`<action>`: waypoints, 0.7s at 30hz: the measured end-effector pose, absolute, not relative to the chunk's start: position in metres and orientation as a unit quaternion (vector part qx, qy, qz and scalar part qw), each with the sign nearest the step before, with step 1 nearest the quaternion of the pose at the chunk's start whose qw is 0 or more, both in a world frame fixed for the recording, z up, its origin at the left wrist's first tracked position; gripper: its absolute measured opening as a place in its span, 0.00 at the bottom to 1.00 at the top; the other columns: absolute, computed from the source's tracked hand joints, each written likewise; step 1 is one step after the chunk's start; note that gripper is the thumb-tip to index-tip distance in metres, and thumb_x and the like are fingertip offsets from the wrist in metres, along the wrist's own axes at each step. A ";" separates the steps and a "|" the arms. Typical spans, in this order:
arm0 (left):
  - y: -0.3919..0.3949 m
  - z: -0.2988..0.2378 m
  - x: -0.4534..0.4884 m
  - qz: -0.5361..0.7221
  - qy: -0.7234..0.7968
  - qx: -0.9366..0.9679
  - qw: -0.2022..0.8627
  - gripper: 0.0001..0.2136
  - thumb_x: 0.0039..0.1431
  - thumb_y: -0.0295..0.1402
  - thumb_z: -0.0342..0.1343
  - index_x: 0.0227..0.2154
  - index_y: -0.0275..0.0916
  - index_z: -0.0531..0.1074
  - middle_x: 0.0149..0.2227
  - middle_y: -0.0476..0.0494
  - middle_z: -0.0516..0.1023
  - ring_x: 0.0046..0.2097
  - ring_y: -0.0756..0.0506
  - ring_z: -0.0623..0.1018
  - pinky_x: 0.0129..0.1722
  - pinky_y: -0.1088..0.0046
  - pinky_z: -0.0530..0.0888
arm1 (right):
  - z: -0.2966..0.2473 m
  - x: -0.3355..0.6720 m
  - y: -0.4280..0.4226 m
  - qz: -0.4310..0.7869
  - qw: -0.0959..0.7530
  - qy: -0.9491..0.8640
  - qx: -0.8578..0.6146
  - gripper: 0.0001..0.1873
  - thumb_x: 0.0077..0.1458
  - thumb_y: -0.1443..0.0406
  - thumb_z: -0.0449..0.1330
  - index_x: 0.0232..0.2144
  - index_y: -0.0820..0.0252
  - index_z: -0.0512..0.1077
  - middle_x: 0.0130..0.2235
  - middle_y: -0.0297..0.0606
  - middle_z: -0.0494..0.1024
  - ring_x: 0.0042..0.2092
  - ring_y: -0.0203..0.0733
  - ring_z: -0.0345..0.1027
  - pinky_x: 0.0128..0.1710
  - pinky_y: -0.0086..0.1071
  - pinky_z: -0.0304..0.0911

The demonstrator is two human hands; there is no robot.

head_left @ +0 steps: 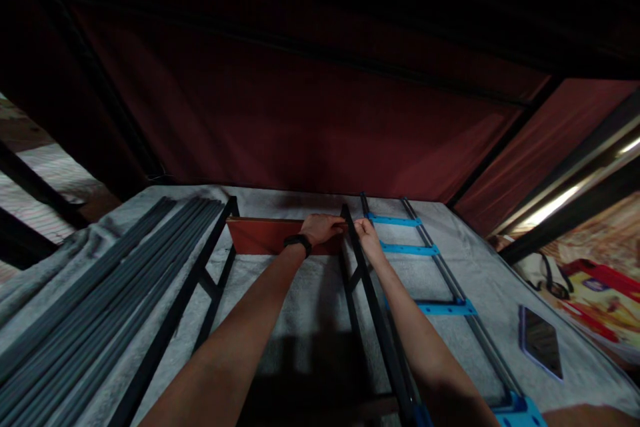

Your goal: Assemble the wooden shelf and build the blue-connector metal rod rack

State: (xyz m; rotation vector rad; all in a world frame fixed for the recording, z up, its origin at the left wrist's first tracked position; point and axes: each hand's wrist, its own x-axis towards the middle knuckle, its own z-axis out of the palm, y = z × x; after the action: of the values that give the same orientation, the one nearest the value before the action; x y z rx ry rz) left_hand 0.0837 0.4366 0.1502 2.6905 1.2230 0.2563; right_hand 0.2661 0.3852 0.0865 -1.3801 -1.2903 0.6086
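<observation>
A reddish-brown board (260, 236) stands on edge between two black metal frame rails (210, 260) on a grey cloth. My left hand (320, 228), with a black watch on its wrist, is closed over the board's top right corner. My right hand (367, 235) pinches the right black rail (360, 260) just beside that corner. What sits between its fingertips is too small to see.
A bundle of grey rods (100, 280) lies at the left. A second ladder-like frame with blue cross pieces (407, 249) lies to the right. A phone (541, 341) rests near the right edge. Dark red fabric walls (300, 120) close the back.
</observation>
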 end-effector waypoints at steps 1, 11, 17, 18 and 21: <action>0.437 0.151 0.084 0.085 0.410 0.904 0.089 0.18 0.65 0.47 0.49 0.55 0.57 0.72 0.51 0.50 0.80 0.52 0.41 0.78 0.49 0.68 0.71 | 0.087 0.266 0.386 0.248 0.537 -0.550 -0.590 0.18 0.57 0.47 0.51 0.31 0.53 0.66 0.28 0.31 0.69 0.33 0.41 0.64 0.36 0.33 0.60; 0.437 0.149 0.084 0.086 0.409 0.905 0.085 0.18 0.65 0.46 0.50 0.55 0.56 0.72 0.52 0.49 0.79 0.52 0.42 0.78 0.49 0.68 0.71 | 0.088 0.260 0.395 0.242 0.499 -0.516 -0.653 0.26 0.59 0.43 0.46 0.27 0.54 0.68 0.30 0.36 0.74 0.38 0.45 0.68 0.41 0.36 0.62; 0.437 0.150 0.084 0.092 0.399 0.908 0.084 0.17 0.65 0.46 0.49 0.54 0.58 0.72 0.50 0.50 0.80 0.50 0.42 0.79 0.47 0.68 0.71 | 0.081 0.263 0.392 0.266 0.571 -0.506 -0.589 0.19 0.56 0.47 0.51 0.33 0.54 0.67 0.31 0.33 0.71 0.34 0.41 0.66 0.36 0.33 0.62; 0.437 0.150 0.084 0.093 0.398 0.909 0.085 0.17 0.65 0.46 0.49 0.54 0.58 0.72 0.50 0.50 0.80 0.50 0.42 0.79 0.47 0.68 0.71 | 0.081 0.264 0.391 0.272 0.569 -0.516 -0.580 0.18 0.56 0.47 0.52 0.34 0.54 0.66 0.30 0.32 0.70 0.33 0.41 0.65 0.35 0.33 0.62; 0.437 0.150 0.084 0.092 0.403 0.907 0.085 0.17 0.65 0.46 0.50 0.54 0.58 0.72 0.49 0.50 0.81 0.50 0.42 0.78 0.47 0.69 0.71 | 0.082 0.265 0.391 0.255 0.535 -0.546 -0.592 0.16 0.58 0.48 0.50 0.32 0.53 0.64 0.28 0.31 0.68 0.32 0.40 0.64 0.35 0.32 0.60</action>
State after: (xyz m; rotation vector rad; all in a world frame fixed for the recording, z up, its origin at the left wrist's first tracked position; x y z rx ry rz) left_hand 0.0838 0.4365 0.1502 2.7043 1.2006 0.2758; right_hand 0.2651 0.3907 0.0822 -1.4093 -1.3003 0.6079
